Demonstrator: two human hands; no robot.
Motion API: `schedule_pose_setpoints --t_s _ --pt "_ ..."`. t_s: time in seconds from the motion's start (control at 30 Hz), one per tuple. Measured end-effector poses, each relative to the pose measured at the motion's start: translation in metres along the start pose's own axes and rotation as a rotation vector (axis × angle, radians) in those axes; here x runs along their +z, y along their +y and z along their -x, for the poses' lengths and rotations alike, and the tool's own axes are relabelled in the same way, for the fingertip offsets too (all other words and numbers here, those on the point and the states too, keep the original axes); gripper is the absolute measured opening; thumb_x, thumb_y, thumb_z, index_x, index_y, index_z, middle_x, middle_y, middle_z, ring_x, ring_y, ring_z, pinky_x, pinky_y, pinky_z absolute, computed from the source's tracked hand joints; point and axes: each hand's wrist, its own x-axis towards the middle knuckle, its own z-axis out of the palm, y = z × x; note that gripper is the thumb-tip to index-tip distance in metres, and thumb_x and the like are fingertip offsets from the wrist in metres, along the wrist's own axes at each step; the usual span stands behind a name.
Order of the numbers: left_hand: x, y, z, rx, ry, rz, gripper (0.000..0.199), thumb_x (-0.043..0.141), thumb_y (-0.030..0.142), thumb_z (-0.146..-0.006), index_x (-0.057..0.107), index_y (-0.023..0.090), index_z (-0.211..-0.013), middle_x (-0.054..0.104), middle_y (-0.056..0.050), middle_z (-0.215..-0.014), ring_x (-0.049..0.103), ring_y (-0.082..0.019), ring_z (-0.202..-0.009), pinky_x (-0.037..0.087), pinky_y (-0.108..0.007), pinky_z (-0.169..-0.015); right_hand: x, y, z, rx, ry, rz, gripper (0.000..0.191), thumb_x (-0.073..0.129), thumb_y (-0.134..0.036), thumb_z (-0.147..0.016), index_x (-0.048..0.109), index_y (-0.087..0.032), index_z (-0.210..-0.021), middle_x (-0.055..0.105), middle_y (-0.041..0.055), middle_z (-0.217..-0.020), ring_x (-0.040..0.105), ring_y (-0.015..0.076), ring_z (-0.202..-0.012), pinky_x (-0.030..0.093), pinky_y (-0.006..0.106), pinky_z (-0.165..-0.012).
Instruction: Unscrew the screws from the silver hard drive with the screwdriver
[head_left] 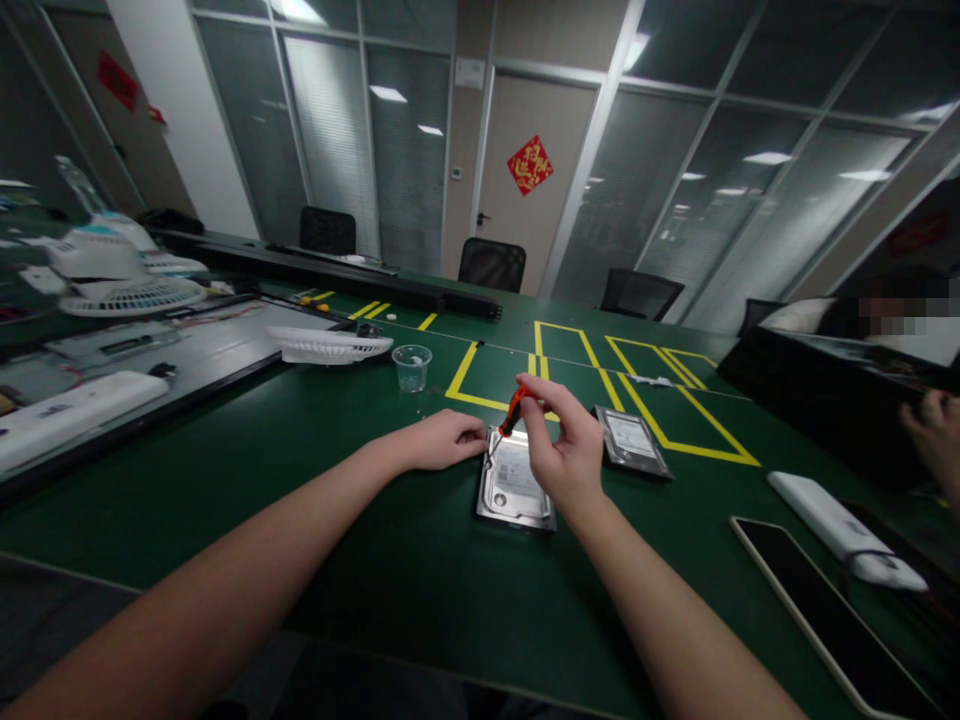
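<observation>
In front of me a silver hard drive lies flat on the green table, its label partly covered by my right hand. Closed fingers of that hand grip an orange and black screwdriver, tilted, with its shaft reaching down to the drive's upper left part. My left hand rests on the table, its fingers curled together against the drive's left edge near the screwdriver tip. A second hard drive lies just right of my right hand.
A clear plastic cup stands beyond my left hand. Left are white fan parts and a large flat panel. A phone and white device lie right. Another person's hand is beside a black box.
</observation>
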Motion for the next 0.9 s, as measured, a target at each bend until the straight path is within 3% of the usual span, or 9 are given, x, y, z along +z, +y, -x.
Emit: schedule_pose_setpoints --t_s 0.13,0.37,0.63,0.9 --pt "-0.0001 -0.0006 0.0001 -0.004 -0.001 -0.007 0.027 0.055 0.042 -0.098 0.069 0.019 -0.093 0.07 -0.002 -0.087 0.062 -0.017 -0.074 0.04 -0.026 -0.065 -0.0018 0.001 -0.0006 -0.01 -0.016 0.025 0.032 0.063 -0.017 -0.095 0.07 -0.028 -0.123 0.075 0.007 -0.11 0.068 0.0223 -0.099 0.058 0.044 -0.086" --pt "-0.0009 0.0017 0.0008 -0.013 0.003 0.001 0.026 0.054 0.041 -0.098 0.069 0.019 -0.094 0.072 -0.003 -0.089 0.063 -0.017 -0.076 0.041 -0.027 -0.067 -0.0036 -0.0004 -0.0002 0.015 -0.058 0.003 0.038 0.053 -0.015 -0.099 0.068 -0.03 -0.13 0.069 0.0082 -0.112 0.066 0.0226 -0.104 0.057 0.045 -0.09" --pt "0.0001 0.0012 0.0002 -0.002 0.006 0.0 0.027 0.054 0.041 -0.098 0.069 0.019 -0.092 0.07 -0.002 -0.086 0.062 -0.016 -0.074 0.04 -0.026 -0.065 -0.0018 0.001 0.0022 0.057 -0.053 -0.126 0.034 0.048 -0.014 -0.101 0.066 -0.028 -0.127 0.068 0.009 -0.136 0.064 0.0242 -0.128 0.052 0.052 -0.11" --pt "0.0009 -0.0007 0.0004 -0.004 0.004 0.011 0.028 0.054 0.042 -0.098 0.069 0.019 -0.091 0.07 -0.002 -0.084 0.061 -0.016 -0.073 0.039 -0.026 -0.065 0.0019 0.0043 0.0034 0.072 -0.009 -0.144 0.032 0.054 -0.015 -0.099 0.066 -0.026 -0.126 0.071 0.0099 -0.129 0.071 0.0244 -0.118 0.057 0.051 -0.106"
